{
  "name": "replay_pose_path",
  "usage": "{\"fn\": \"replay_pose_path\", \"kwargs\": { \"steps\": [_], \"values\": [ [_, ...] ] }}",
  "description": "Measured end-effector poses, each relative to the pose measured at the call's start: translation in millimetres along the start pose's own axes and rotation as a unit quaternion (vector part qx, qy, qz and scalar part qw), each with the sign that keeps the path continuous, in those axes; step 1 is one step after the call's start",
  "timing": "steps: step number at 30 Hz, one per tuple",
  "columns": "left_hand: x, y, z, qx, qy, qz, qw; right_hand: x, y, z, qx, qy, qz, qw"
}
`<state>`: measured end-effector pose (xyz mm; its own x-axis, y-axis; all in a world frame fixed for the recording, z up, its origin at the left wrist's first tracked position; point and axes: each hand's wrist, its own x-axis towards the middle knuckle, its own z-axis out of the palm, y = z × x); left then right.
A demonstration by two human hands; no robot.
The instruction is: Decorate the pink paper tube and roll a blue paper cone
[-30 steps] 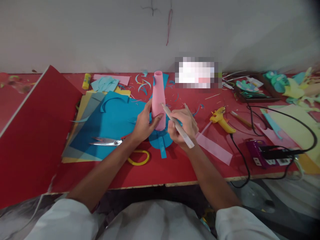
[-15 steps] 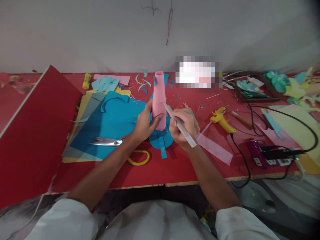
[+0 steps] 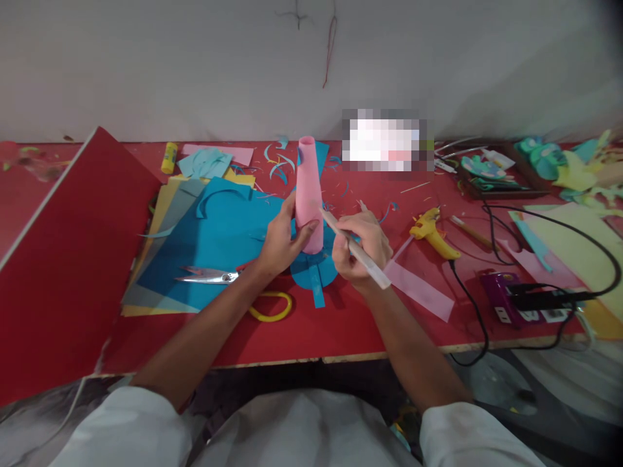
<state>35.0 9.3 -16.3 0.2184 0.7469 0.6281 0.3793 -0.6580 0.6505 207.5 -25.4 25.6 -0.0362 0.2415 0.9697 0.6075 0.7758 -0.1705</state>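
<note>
My left hand (image 3: pixel 283 235) is wrapped around the lower part of a pink paper tube (image 3: pixel 308 185). The tube narrows toward its open top, and a small dark blue piece sits on its upper left side. In my right hand (image 3: pixel 363 245) is a pale pen (image 3: pixel 357 253), gripped as for writing, its tip close to the tube's right side. Whether the tip touches the paper I cannot tell. Beneath the tube lies a round blue paper piece (image 3: pixel 302 275) with a strip across it. Scissors (image 3: pixel 272 307) with yellow handles rest partly under my left forearm.
Left, blue paper sheets (image 3: pixel 195 240) lie by a raised red board (image 3: pixel 73 266) and a glue stick (image 3: pixel 169 157). Right are a yellow glue gun (image 3: pixel 433 233), a pink strip (image 3: pixel 423 292), a purple box (image 3: pixel 506 298) with black cables, and a dark tray (image 3: pixel 516 193). Paper scraps litter the back.
The pen and my right hand have shifted slightly right and down, away from the tube's face. The tube's top has tipped a little to the left.
</note>
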Motion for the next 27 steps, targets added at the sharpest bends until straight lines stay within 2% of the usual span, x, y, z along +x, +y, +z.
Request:
{"fn": "replay_pose_path", "kwargs": {
  "steps": [3, 10, 18, 22, 25, 27],
  "values": [
    [0, 0, 0.4, -0.001, 0.003, 0.0, 1.0, -1, 1, 1, 0.002, 0.007, -0.008, 1.0],
    [0, -1, -0.3, 0.011, 0.0, 0.008, 1.0, -1, 0, -1, -0.01, -0.026, 0.01, 1.0],
    [0, 1, -0.1, 0.018, 0.002, 0.006, 1.0, -2, 1, 0, 0.002, -0.003, -0.002, 1.0],
    [-6, 1, -5.9, 0.058, 0.053, 0.01, 0.997, -5, 7, 5, 0.024, 0.052, -0.017, 0.998],
    [-6, 0, -10.4, 0.095, 0.089, 0.005, 0.992, -5, 10, 8, 0.047, 0.061, 0.024, 0.997],
    [-1, -2, -10.6, 0.089, 0.071, 0.006, 0.993, -4, 9, 10, 0.065, 0.025, 0.08, 0.994]
  ]
}}
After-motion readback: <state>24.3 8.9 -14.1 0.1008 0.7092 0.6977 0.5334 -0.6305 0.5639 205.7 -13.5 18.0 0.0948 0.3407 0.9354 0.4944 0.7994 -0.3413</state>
